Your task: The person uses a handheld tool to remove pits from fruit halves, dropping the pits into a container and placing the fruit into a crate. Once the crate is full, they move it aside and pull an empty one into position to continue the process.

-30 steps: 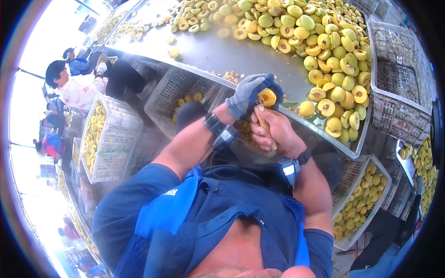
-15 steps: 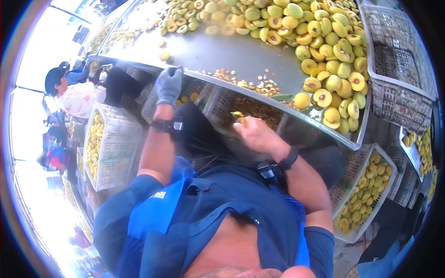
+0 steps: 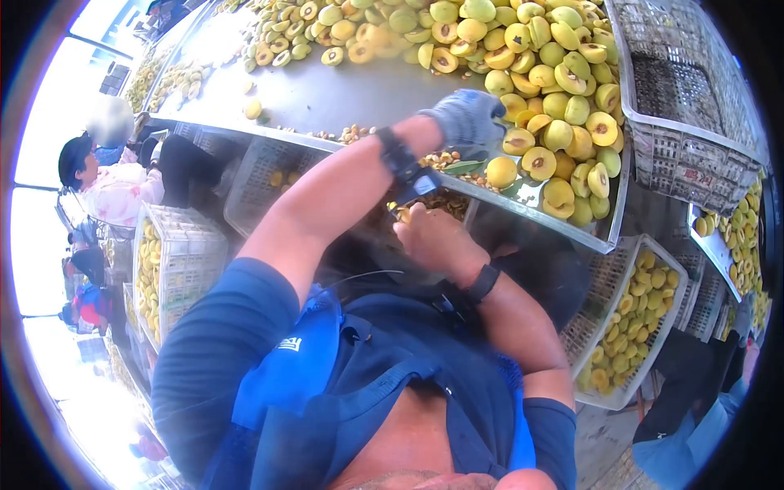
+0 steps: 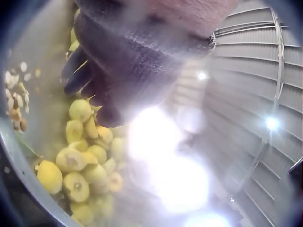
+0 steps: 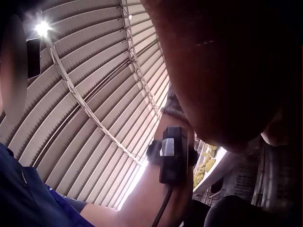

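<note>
My left hand (image 3: 469, 118), in a grey-blue glove, reaches across the metal table (image 3: 343, 94) to the near edge of a heap of yellow-green stone fruit (image 3: 555, 135), many cut in half. In the left wrist view its gloved fingers (image 4: 78, 78) point down over the fruit, spread a little, with no fruit visible between them. Below the table edge, my bare right hand (image 3: 437, 241) grips a small tan-handled tool (image 3: 400, 214); its short yellowish end sticks out past the fingers and the rest is hidden in the fist.
Loose pits (image 3: 445, 159) lie along the table's raised edge beside a green leaf (image 3: 464, 167). Underneath stands a crate (image 3: 269, 175). More fruit crates stand at the left (image 3: 192, 257) and right (image 3: 629, 327), with an upper crate (image 3: 694, 143) at the table's right end. Another person (image 3: 114, 180) works at left.
My left hand left the fruit half at the tool, swung left to the table edge, then crossed right to the heap. The right hand, still gripping the tool, lowered below the edge.
</note>
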### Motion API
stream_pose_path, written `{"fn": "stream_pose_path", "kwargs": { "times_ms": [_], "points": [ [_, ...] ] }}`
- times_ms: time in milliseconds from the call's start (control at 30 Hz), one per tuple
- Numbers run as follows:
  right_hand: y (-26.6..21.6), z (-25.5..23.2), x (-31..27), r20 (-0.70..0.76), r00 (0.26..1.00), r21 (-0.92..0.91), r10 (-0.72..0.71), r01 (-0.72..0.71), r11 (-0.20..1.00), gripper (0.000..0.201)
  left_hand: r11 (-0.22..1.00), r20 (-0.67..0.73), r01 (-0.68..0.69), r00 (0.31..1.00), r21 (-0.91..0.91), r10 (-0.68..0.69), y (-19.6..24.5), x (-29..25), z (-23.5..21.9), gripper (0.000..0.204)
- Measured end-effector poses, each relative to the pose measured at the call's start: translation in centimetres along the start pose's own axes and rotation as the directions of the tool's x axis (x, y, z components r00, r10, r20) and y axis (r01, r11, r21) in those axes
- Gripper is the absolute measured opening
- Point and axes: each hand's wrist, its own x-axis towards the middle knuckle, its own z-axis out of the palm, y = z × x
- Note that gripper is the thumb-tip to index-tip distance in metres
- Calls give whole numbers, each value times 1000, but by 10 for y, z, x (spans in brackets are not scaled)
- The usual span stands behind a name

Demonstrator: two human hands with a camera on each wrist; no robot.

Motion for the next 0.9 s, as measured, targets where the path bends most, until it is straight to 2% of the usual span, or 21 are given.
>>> {"fn": "stream_pose_path", "kwargs": {
  "times_ms": [33,100,133,200,233,267,300,333,367,400,433,467,533,567,633,667,733,767,800,867,900],
  "points": [
    [-7,-11,-6,-7,999,37,32,-31,999,41,1000,2,-7,1000,-1,7,6,10,9,49],
    [-7,-17,-8,-16,997,79,71,-69,994,39,999,163,29,986,23,-32,15,23,23,45],
    [-1,-13,-5,-6,998,8,64,-64,998,39,999,169,27,985,22,-31,12,24,27,45],
    [0,-13,-2,14,999,-54,48,-48,997,39,998,68,24,997,-62,-20,9,14,21,40],
    [0,-14,-3,-7,994,-6,105,-105,994,39,980,65,86,995,-180,-75,4,5,17,37],
    [1,-14,-4,-22,987,42,161,-160,986,39,978,69,107,993,-178,-96,-3,-11,11,37],
    [5,-13,0,63,996,-246,-70,83,966,39,988,-63,9,998,-153,-19,-11,-25,4,36],
    [5,-11,-1,70,994,-239,-82,97,966,39,990,-191,-87,979,-115,64,-18,-41,-4,35],
    [-3,-19,-4,35,997,-102,75,-71,992,39,991,-192,-74,980,-112,51,-22,-63,-14,35],
    [-8,-23,-5,20,972,36,235,-236,971,40,985,-253,-159,958,-67,137,-24,-89,-24,36],
    [-9,-22,-3,22,971,28,239,-239,971,39,970,-309,-241,924,-16,225,-25,-112,-32,37],
    [-8,-19,0,25,973,23,228,-229,973,39,972,-317,-234,923,-11,218,-27,-132,-36,37],
    [-3,-10,9,24,982,-26,187,-186,982,40,978,-188,-184,961,102,201,-34,-167,-38,39],
    [-8,-15,11,27,984,-33,177,-176,984,40,979,-196,-175,961,106,193,-38,-178,-36,39],
    [-19,-26,12,63,967,-3,246,-246,969,40,988,-215,-125,966,89,142,-49,-197,-29,39],
    [-22,-24,13,65,969,-12,239,-239,971,40,989,-225,-119,965,89,136,-53,-204,-27,39],
    [-23,-20,13,43,972,15,231,-231,973,40,998,-357,-63,932,21,67,-59,-212,-24,37],
    [-23,-20,12,43,972,9,229,-230,973,40,997,-351,23,935,-80,-50,-56,-216,-28,35],
    [-22,-20,10,49,974,15,223,-224,974,39,996,-356,24,933,-83,-52,-59,-218,-25,35],
    [-21,-23,7,52,976,17,213,-214,977,38,895,-333,195,880,-400,-340,-70,-221,-17,38],
    [-21,-25,2,-22,989,67,148,-146,987,35,827,-270,219,875,-518,-401,-74,-223,-15,39]
  ]
}}
